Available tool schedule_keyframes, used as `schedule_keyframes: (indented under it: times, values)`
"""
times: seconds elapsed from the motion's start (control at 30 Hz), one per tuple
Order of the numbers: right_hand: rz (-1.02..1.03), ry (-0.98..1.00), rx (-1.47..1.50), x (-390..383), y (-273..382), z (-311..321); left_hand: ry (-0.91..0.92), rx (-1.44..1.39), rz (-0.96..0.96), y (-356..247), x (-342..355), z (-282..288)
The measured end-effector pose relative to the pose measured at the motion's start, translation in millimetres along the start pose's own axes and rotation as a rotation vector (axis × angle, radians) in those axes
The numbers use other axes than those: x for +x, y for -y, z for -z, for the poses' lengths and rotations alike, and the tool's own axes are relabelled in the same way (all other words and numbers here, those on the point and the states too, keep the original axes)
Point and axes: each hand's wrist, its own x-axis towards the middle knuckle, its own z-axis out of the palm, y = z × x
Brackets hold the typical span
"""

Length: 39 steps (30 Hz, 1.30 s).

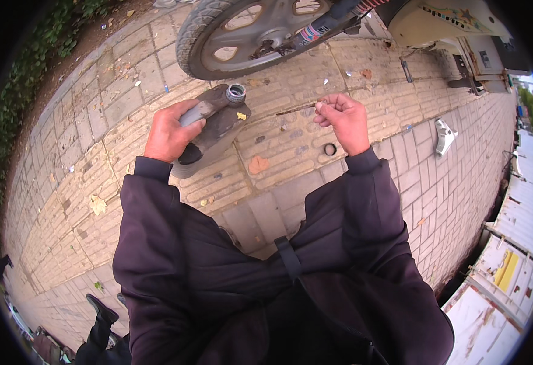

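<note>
My left hand [170, 126] is closed around the handle of a dirty grey plastic jug [216, 135]. The jug's round threaded mouth [236, 92] is uncapped, and a small yellow leaf scrap sits beside it. To the right of the jug, my right hand [343, 119] pinches the end of a thin dark stick-like piece [292, 111] between thumb and fingers. The stick points left toward the jug, apart from it. Below my right hand, a black ring-shaped cap [330, 148] lies on the paving.
A spoked motorbike wheel [200, 36] stands just beyond the jug. A pale body panel [443, 24] is at the upper right. On the bricks lie a silver-white bracket [444, 137], a dark tool-like piece [406, 70] and dry leaves. Another person's shoe [102, 309] shows lower left.
</note>
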Motion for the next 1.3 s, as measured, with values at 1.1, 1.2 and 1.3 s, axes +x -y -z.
schedule_keyframes:
  times: [1.1,1.2,1.3]
  values:
    - [-0.009,0.098,-0.025,10.5,-26.5,8.2,-0.040,0.155,-0.197,-7.0,-4.5,-22.7]
    - [-0.021,0.097,-0.030,7.8,-21.8,2.0,-0.016,0.169,-0.190,-11.5,-0.9,-21.5]
    - [-0.035,0.098,-0.014,6.0,-15.3,-2.5,0.007,0.168,-0.165,-12.1,-2.9,-18.7]
